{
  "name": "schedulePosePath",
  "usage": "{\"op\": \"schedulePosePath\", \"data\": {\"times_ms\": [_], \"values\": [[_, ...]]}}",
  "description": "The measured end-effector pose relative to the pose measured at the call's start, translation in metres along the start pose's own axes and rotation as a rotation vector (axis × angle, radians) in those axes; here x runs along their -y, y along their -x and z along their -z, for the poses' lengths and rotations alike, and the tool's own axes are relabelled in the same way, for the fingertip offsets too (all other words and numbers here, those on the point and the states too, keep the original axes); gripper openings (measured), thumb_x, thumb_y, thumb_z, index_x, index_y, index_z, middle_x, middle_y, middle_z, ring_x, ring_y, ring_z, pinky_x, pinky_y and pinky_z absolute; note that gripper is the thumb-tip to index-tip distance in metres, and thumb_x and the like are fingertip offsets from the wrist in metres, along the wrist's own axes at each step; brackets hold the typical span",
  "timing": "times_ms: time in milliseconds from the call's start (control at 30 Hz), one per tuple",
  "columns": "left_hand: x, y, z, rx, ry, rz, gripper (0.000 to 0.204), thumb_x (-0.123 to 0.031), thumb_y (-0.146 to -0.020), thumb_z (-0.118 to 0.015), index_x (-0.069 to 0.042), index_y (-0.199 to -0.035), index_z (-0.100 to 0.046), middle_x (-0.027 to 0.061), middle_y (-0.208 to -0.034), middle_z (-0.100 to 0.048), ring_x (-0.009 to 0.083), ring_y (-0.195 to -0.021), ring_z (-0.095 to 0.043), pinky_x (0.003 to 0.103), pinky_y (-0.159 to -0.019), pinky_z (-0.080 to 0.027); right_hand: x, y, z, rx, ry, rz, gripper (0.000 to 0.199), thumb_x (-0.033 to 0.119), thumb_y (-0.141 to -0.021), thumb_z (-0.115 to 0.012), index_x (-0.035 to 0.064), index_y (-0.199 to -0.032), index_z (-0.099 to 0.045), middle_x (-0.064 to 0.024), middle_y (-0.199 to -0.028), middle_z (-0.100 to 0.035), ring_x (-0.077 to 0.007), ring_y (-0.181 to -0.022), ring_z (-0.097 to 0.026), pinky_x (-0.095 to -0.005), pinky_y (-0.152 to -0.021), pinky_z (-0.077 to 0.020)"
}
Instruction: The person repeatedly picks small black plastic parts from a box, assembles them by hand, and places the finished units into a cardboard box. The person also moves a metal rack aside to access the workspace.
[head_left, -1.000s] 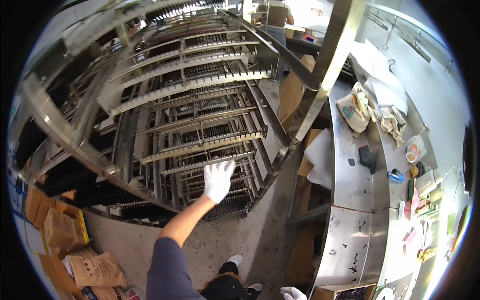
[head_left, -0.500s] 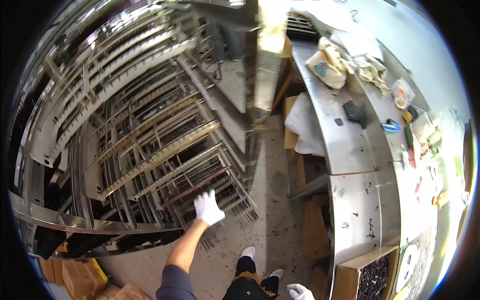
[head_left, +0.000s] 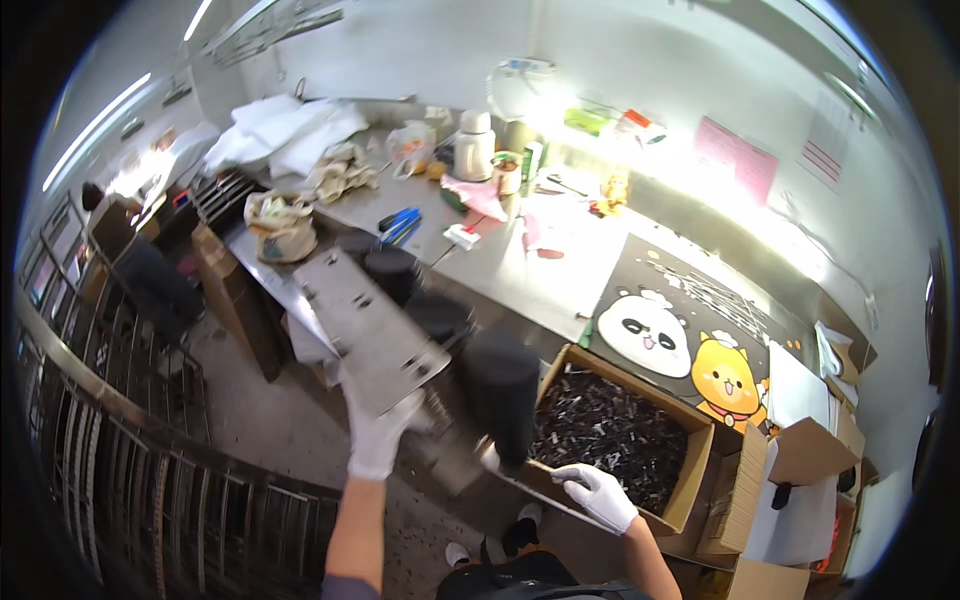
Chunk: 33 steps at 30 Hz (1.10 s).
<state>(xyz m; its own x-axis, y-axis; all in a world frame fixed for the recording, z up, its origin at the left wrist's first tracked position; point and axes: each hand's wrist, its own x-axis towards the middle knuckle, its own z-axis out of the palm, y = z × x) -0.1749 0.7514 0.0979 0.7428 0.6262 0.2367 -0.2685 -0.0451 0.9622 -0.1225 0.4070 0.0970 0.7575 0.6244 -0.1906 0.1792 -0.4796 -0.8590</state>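
My gloved left hand (head_left: 382,435) grips the near end of a grey metal plate (head_left: 370,325) with small slots, held tilted over the bench's front edge. Along the plate's far side stand several black cylinders (head_left: 500,385), blurred by motion; how they join the plate is hidden. My gloved right hand (head_left: 600,497) is closed, fingers curled, at the near side of a cardboard box (head_left: 697,450) full of small dark pieces (head_left: 610,435). Whatever its fingertips hold, if anything, cannot be made out.
A metal bench (head_left: 480,262) carries a white bottle (head_left: 474,148), blue pens (head_left: 402,224), a cloth bag (head_left: 280,228) and a dark mat (head_left: 690,300) with cartoon animals. Open cartons (head_left: 815,450) stand at right. Metal racks (head_left: 170,470) line the left; a person (head_left: 150,260) stands beyond.
My view has swung from the racks right to the bench. My left hand, open and bare of any load before, now holds the metal plate. My right hand has come up beside the box.
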Motion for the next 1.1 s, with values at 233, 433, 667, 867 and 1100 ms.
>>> {"op": "schedulePosePath", "data": {"times_ms": [233,433,667,867,1100], "values": [[0.058,-0.131,-0.251,-0.224,-0.358,-0.470,0.102,-0.020,-0.063,-0.085,0.004,-0.141,-0.024,0.0130,-0.122,-0.038,0.0222,-0.102,-0.043,0.036,-0.092,-0.042,-0.053,-0.007,0.070,-0.053,-0.107,0.010,0.025,0.013,-0.092,-0.058,0.0048,-0.114,-0.066,-0.0092,-0.109,-0.069,-0.0197,-0.103,-0.065,-0.0296,-0.093,-0.0486],[0.030,-0.170,-0.312,0.023,0.395,-0.125,0.061,-0.008,-0.076,-0.070,0.001,-0.131,-0.042,0.0072,-0.105,-0.056,0.0167,-0.093,-0.055,0.031,-0.085,-0.047,-0.118,-0.006,0.121,-0.276,-0.269,-0.093,0.024,0.011,-0.092,-0.058,0.0037,-0.113,-0.066,-0.0087,-0.107,-0.069,-0.0177,-0.101,-0.065,-0.0294,-0.092,-0.0487],[0.061,-0.102,-0.376,0.473,1.148,0.850,0.026,-0.031,-0.096,-0.048,-0.010,-0.108,-0.058,0.0010,-0.092,-0.061,0.0118,-0.082,-0.059,0.029,-0.074,-0.052,-0.139,-0.055,0.169,-0.634,-0.561,-0.045,0.051,0.010,-0.089,-0.062,-0.0005,-0.136,-0.045,-0.0112,-0.121,-0.062,-0.0165,-0.108,-0.059,-0.0306,-0.095,-0.0453],[0.165,-0.103,-0.405,0.760,1.020,1.029,0.028,-0.029,-0.099,-0.043,-0.009,-0.110,-0.059,0.0023,-0.093,-0.062,0.0121,-0.083,-0.060,0.029,-0.076,-0.052,-0.119,-0.028,0.180,-0.696,-0.017,-0.165,0.029,0.025,-0.077,-0.076,0.0004,-0.090,-0.069,-0.0138,-0.079,-0.065,-0.0255,-0.072,-0.061,-0.0352,-0.068,-0.0479],[0.162,-0.179,-0.325,0.469,0.092,0.454,0.033,-0.015,-0.100,-0.038,-0.002,-0.125,-0.055,0.0072,-0.111,-0.063,0.0170,-0.098,-0.059,0.030,-0.088,-0.049,-0.175,-0.116,0.191,-0.655,0.287,-0.048,0.030,0.027,-0.075,-0.077,-0.0013,-0.082,-0.068,-0.0172,-0.086,-0.066,-0.0311,-0.077,-0.063,-0.0376,-0.070,-0.0480]]}}
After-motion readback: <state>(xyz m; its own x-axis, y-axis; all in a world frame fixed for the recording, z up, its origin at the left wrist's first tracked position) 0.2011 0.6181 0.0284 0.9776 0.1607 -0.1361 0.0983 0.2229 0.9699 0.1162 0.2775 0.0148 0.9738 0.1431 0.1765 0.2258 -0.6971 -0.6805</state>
